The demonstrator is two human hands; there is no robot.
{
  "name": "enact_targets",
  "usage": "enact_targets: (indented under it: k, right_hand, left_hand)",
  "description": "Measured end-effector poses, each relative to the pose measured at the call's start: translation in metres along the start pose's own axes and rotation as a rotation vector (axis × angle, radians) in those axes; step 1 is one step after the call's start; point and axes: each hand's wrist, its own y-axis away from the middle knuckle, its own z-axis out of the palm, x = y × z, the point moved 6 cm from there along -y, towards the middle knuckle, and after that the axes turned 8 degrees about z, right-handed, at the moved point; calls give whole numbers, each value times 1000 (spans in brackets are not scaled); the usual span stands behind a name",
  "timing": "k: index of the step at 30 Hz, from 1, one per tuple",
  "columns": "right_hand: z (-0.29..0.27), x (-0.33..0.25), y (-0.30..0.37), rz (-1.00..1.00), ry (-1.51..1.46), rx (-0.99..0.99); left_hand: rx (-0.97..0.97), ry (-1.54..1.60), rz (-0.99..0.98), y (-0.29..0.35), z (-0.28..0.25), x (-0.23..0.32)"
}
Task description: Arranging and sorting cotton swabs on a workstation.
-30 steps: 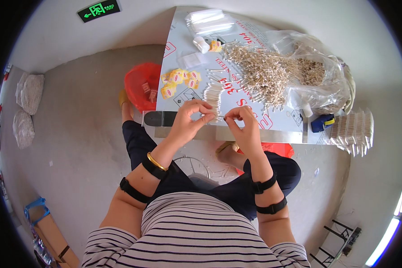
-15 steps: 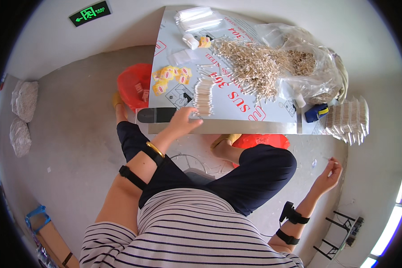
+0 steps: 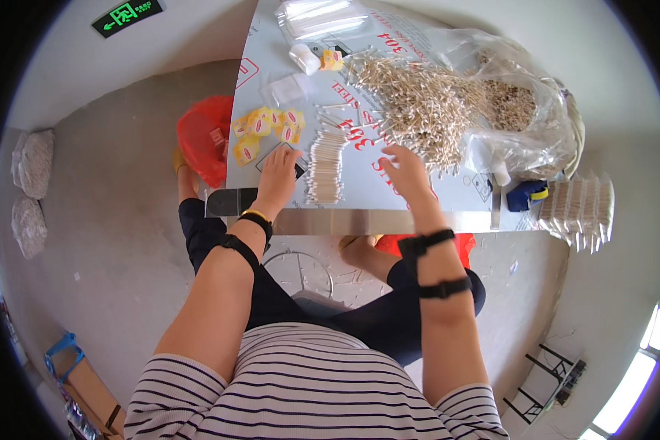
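A neat row of cotton swabs (image 3: 325, 169) lies near the table's front edge, its sticks side by side. Just left of it is my left hand (image 3: 277, 178), low over the table with its fingers stretched forward and holding nothing I can see. My right hand (image 3: 409, 177) is over the table to the right of the row, thumb and fingers apart, with nothing in them. Beyond the right hand spreads a big loose heap of cotton swabs (image 3: 425, 103). Several yellow-and-white paper labels (image 3: 260, 121) lie beyond my left hand.
Clear plastic sleeves (image 3: 323, 18) and a small white roll (image 3: 304, 59) are at the far left of the table. A large clear bag (image 3: 543, 103) of swabs lies right, near a blue tape dispenser (image 3: 526, 196) and stacked swab packs (image 3: 578, 209). A red bag (image 3: 205, 147) hangs left.
My right hand has come up from beside the table to above its front part. My left hand has moved forward and left, away from the row's near end. The view has shifted slightly.
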Motion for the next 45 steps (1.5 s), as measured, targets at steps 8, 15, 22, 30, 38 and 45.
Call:
enact_targets:
  k: [8,15,22,30,38,45]
  right_hand:
    - [73,-14,-79,-191,451,136]
    - [-37,19,6,-7,-76,67]
    - [-221,141,159,367,316,272]
    - [-127,46,76,84,46,139]
    - [67,-72,-104,-387,88,-12]
    - [112,-74,-167,-340,235,-53]
  left_hand:
    - [-33,-16,-22,-6,-2,10]
    - [-12,-58,-8,1,-5,1]
    - [15,-65,-4,0,-4,3]
    - [-46,-86,-15,3,4,0]
    - [-124,-96,-52,-1,5,2]
    - [-151,-62,-61,3,3,0]
